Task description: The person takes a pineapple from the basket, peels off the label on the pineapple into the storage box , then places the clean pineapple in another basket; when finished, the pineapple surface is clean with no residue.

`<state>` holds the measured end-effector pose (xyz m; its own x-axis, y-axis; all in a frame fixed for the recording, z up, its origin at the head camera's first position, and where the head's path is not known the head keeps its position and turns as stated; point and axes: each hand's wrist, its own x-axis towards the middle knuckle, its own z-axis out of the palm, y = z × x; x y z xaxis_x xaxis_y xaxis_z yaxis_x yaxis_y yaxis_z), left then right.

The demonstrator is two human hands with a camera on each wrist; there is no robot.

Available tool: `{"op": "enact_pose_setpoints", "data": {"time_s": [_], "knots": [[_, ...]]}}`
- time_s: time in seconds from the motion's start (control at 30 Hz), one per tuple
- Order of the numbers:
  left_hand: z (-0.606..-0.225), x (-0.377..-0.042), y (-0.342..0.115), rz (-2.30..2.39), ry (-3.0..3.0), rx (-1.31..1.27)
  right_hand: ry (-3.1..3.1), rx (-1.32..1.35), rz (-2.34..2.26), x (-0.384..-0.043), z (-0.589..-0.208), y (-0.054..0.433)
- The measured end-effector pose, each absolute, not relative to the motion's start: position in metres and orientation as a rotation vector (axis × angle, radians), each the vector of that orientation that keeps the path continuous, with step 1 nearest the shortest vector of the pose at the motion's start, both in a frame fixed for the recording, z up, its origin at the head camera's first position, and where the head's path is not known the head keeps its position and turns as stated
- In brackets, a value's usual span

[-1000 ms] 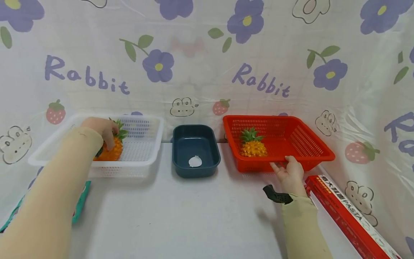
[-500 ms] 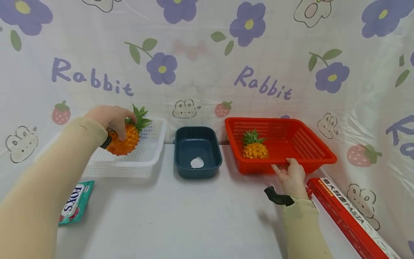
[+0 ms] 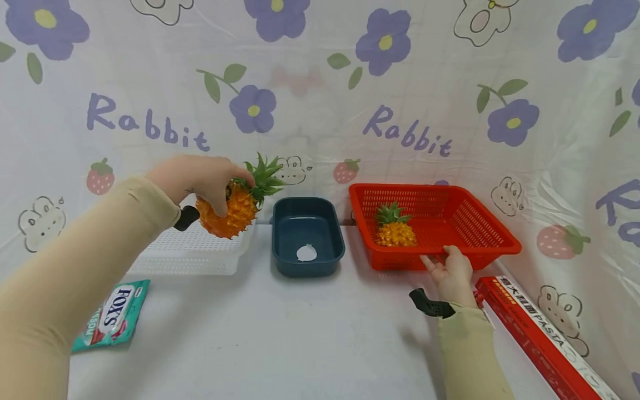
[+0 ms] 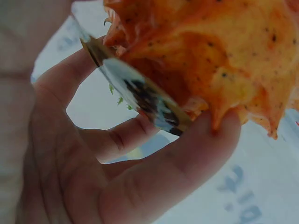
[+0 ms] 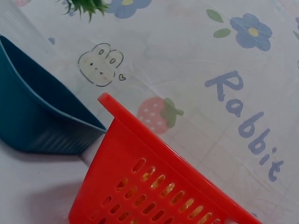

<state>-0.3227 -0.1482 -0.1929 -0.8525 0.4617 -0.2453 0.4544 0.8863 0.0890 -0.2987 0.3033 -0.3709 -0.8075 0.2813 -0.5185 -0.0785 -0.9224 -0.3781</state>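
My left hand (image 3: pixel 197 175) grips an orange pineapple (image 3: pixel 231 214) with a green leafy crown, raised in front of the white basket. Up close in the left wrist view, thumb and fingers hold its spiky skin (image 4: pixel 224 60) beside a shiny, flat-looking piece (image 4: pixel 140 95). My right hand (image 3: pixel 454 275) holds the front rim of the red basket (image 3: pixel 400 258), thumb at the rim and fingers below it; this hand does not show in the right wrist view. A second, yellow-orange pineapple (image 3: pixel 396 234) lies inside the red basket at its left end.
A dark blue bin (image 3: pixel 308 266) with a white label (image 3: pixel 306 253) stands between the white basket (image 3: pixel 190 265) and the red one. A teal FOX'S packet (image 3: pixel 115 314) lies at the left, and a long red pasta box (image 3: pixel 542 333) at the right. Patterned cloth (image 3: pixel 310 100) hangs behind.
My left hand has lifted the orange pineapple out of the white basket and carried it right. More of the FOX'S packet now shows. The right hand keeps its place on the red basket.
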Motion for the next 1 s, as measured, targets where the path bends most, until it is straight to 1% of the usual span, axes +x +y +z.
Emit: {"op": "enact_pose_setpoints", "data": {"time_s": [0.2, 0.4, 0.53, 0.77, 1.0], "knots": [[-0.197, -0.301, -0.113, -0.185, 2.732, 0.952, -0.55, -0.871, 2.77, -0.299, -0.372, 0.303], [-0.211, -0.27, -0.083, -0.268, 2.665, 1.07, -0.548, -0.855, 2.775, -0.3, -0.373, 0.303], [-0.226, -0.256, -0.067, -0.346, 2.605, 1.154, -0.539, -0.855, 2.774, -0.3, -0.373, 0.304], [-0.257, -0.242, -0.052, -0.4, 2.518, 1.295, -0.541, -0.869, 2.768, -0.299, -0.371, 0.303], [-0.28, -0.238, -0.046, -0.489, 2.454, 1.42, -0.509, -0.878, 2.78, -0.298, -0.371, 0.303]]}}
